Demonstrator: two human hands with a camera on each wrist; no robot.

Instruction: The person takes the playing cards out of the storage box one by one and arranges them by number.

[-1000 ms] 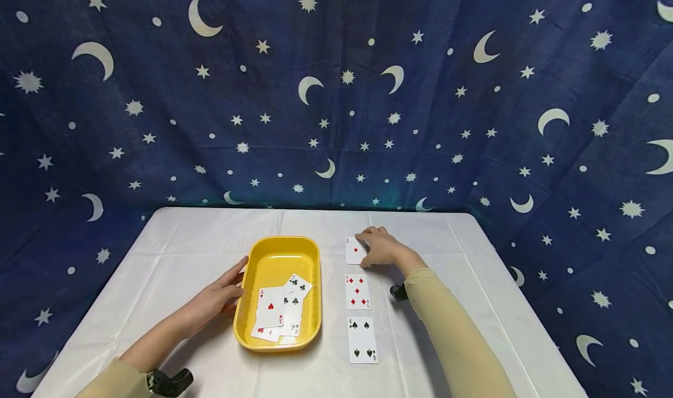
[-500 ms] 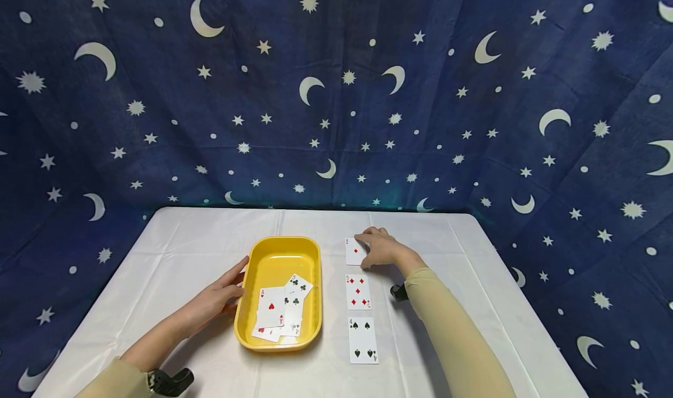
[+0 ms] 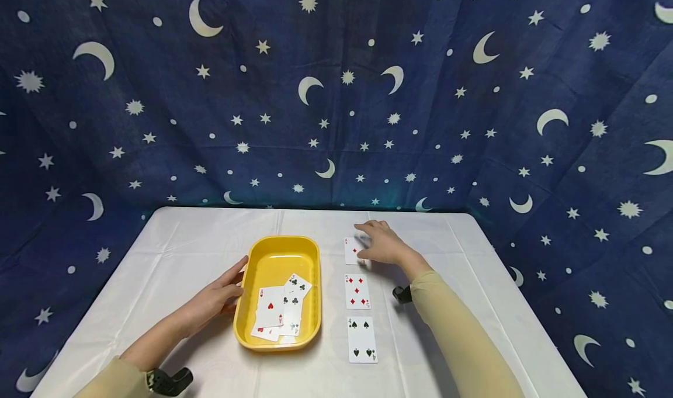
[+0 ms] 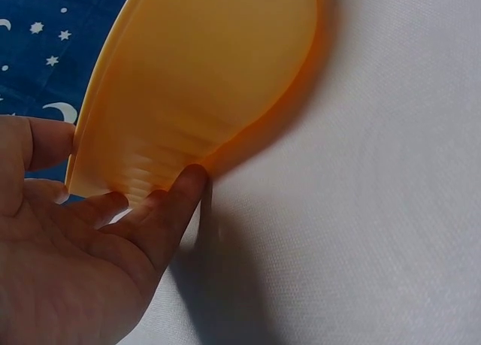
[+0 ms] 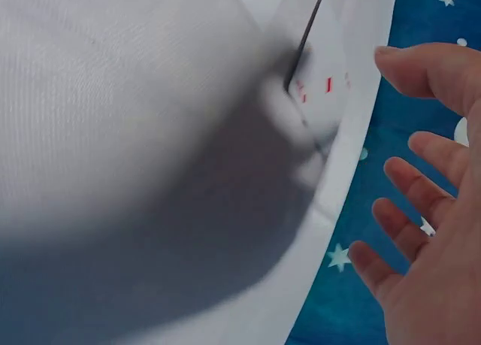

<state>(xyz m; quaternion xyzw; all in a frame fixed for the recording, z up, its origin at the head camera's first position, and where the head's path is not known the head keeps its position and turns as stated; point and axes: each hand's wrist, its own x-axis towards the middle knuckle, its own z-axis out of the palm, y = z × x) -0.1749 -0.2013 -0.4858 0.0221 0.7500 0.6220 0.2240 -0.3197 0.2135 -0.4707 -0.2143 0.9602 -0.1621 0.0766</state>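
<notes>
At the far end of a card column lies an ace of diamonds (image 3: 350, 252), partly covered by my right hand (image 3: 386, 245). That hand's fingers are spread and relaxed above the card's right side, gripping nothing; the right wrist view shows them apart from the card (image 5: 331, 78). My left hand (image 3: 210, 300) touches the near left outer side of a yellow tray (image 3: 317, 269), fingers extended against its wall (image 4: 203, 67). Inside the tray, an ace of hearts (image 3: 270, 306) overlaps a clubs card (image 3: 292, 316) and other cards.
Right of the tray, a five of diamonds (image 3: 357, 291) and a four of spades (image 3: 363, 341) lie face up below the ace. A white cloth covers the table (image 3: 200, 240). A dark blue curtain (image 3: 336, 129) with moons and stars hangs behind it.
My right hand has let go of the ace of diamonds, its fingers spreading and lifting slightly. The ace stays in its place. My left hand and the tray have not moved.
</notes>
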